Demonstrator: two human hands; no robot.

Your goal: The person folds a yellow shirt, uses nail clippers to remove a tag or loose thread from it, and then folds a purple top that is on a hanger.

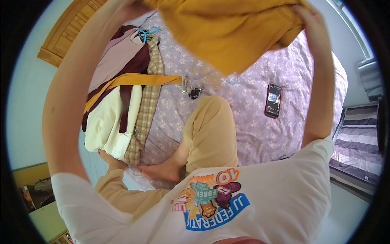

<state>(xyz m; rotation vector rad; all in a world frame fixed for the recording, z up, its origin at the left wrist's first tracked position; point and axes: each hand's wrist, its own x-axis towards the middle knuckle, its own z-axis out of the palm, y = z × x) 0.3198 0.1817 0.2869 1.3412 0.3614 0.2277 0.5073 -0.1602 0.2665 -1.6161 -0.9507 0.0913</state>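
Observation:
A mustard-yellow garment (231, 33) hangs stretched between my raised hands, partly cut off by the top of the view. My left hand (135, 10) grips it at the upper left, blurred and partly out of view. At the other side my right hand (306, 16) has its fingers in the bunched cloth. Below the garment, a light-blue hanger (233, 80) lies partly hidden on the floral bedsheet (253, 134). A mustard fabric strap (143, 80) runs across a clothes pile to a small dark object (194, 93).
To the left lie a pink garment (120, 55), a white garment (103, 122) and a plaid cloth (149, 106), with a blue hanger (147, 34) on top. A lit smartphone (273, 100) rests on the bed. My bent knee (213, 122) rises before me.

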